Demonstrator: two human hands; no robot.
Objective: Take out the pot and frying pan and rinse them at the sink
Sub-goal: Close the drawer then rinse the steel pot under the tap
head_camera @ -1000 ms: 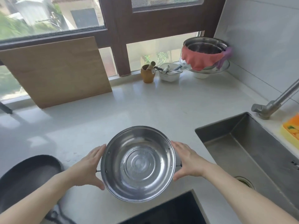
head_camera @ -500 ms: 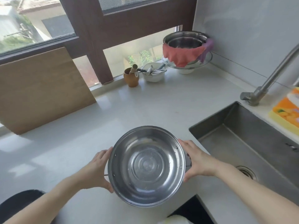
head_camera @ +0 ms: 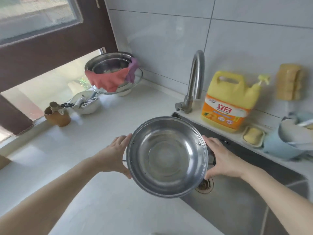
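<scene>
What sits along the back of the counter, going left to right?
Brown cup → white bowl → stacked metal bowls → tap → yellow jug → soap dish → blue holder.

I have the pot [head_camera: 166, 156] held between my left hand [head_camera: 113, 154] and right hand [head_camera: 221, 158], one on each side at the rim. It is round, shiny steel, empty, mouth up and tipped slightly toward me, hanging over the sink's [head_camera: 237, 206] left edge, with the drain [head_camera: 205, 185] just under my right palm.
</scene>
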